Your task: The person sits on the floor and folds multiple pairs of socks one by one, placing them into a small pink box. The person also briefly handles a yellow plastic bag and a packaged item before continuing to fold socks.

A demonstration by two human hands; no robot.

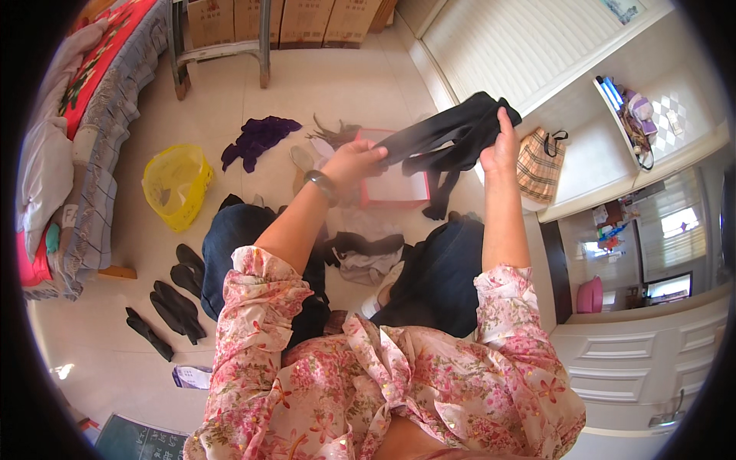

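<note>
My left hand (355, 167), with a dark bangle at the wrist, grips one end of a black stocking-like garment (454, 123). The other end is pinched in my right hand (501, 144), thumb up, so the cloth stretches between them in the air. Part of it hangs down on the right. Beneath it, a pink-rimmed open box (397, 190) stands on the floor, partly hidden by my left hand and the cloth. Black and grey cloth items (368, 253) lie between my knees. Several black socks (177, 310) are laid out on the floor at my left.
A yellow plastic basket or bag (177, 187) and a dark purple cloth (259, 141) are on the floor. Beside the bed (95, 172) stands a metal-legged frame (221, 52) near cardboard boxes (305, 23). A plaid bag (540, 164) sits in the cabinet shelving at right.
</note>
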